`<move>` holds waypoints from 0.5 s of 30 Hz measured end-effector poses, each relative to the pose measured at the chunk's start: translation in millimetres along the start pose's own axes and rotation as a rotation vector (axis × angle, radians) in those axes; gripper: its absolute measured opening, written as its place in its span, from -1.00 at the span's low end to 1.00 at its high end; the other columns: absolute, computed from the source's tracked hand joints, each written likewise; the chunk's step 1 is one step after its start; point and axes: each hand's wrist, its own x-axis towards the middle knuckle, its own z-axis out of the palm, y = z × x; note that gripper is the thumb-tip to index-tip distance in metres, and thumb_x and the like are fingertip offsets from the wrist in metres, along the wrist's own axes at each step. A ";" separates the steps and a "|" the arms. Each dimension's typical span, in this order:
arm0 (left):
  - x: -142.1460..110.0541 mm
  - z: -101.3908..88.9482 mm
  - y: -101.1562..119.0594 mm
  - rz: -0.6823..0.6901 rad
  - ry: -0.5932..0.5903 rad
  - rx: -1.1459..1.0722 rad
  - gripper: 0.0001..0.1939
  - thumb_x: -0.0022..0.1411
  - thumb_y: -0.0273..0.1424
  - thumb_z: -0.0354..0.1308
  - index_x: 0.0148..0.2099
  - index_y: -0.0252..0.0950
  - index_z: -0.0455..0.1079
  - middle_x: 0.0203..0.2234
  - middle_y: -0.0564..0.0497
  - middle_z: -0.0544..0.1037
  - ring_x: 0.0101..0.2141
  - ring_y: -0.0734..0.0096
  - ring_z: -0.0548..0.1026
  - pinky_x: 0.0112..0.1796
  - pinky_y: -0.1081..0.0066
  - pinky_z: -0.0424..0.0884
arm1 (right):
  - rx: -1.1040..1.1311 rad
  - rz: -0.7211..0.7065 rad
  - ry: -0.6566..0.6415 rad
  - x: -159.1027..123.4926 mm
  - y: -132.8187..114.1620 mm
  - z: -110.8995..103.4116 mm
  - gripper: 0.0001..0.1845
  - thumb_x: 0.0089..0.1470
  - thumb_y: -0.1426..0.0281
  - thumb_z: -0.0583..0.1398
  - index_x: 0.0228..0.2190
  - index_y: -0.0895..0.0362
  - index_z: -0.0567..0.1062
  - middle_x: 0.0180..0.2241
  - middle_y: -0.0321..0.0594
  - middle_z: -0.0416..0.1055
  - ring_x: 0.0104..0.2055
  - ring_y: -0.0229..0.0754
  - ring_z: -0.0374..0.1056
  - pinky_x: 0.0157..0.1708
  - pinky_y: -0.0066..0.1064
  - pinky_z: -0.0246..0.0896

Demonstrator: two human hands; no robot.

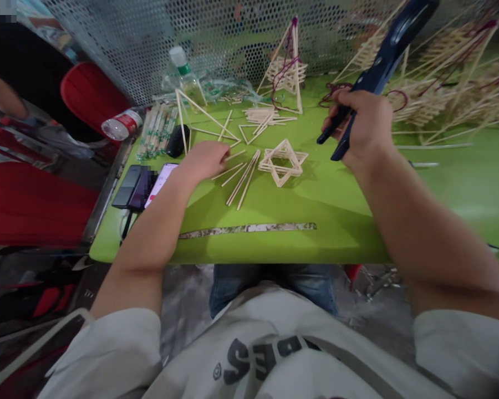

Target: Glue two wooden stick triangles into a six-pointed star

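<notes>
My left hand is low over the table, fingers curled and closed beside thin wooden sticks. The fingertips are partly hidden, so what they pinch is unclear. In my right hand, raised over the table's right half, is a dark blue tool with two prongs pointing down and a long rounded body pointing up. Its exact kind cannot be made out. Between my hands lies a six-pointed star of stacked sticks. A fan of loose sticks rests just left of the star.
A patterned strip lies near the front edge. Phones, wrapped stick bundles and a bottle stand left. Stick frames with purple thread are behind; more structures crowd the right. A person in black is at left.
</notes>
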 end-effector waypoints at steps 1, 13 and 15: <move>-2.1 -1.2 -1.9 0.001 -0.008 -0.027 -0.61 0.46 -0.49 0.28 0.26 -0.26 0.72 0.04 -0.22 0.81 0.04 -0.02 0.71 0.13 0.13 0.49 | -0.001 -0.003 0.000 0.7 -0.4 -0.6 -0.70 -0.22 0.21 0.48 -0.41 -0.17 0.52 -0.39 -0.30 0.44 -0.31 -0.03 0.27 -0.21 -0.03 0.30; -39.1 -26.7 36.3 0.038 -0.157 -0.230 -0.66 0.58 -0.47 0.09 0.08 -0.22 0.71 0.08 -0.15 0.82 -0.17 0.20 0.69 -0.10 0.24 0.50 | -0.021 -0.017 -0.012 3.0 -1.7 -5.4 -0.76 -0.14 0.19 0.51 -0.47 -0.20 0.55 -0.36 -0.25 0.55 -0.27 0.03 0.30 -0.16 0.04 0.35; -41.0 -18.6 53.2 0.047 -0.128 -0.139 -0.64 0.58 -0.45 0.11 0.04 -0.20 0.77 0.06 -0.14 0.84 -0.18 0.16 0.69 -0.09 0.20 0.53 | -0.023 -0.026 -0.011 2.7 -2.3 -5.6 -0.78 -0.14 0.20 0.51 -0.49 -0.22 0.57 -0.35 -0.25 0.58 -0.27 0.04 0.32 -0.16 0.06 0.38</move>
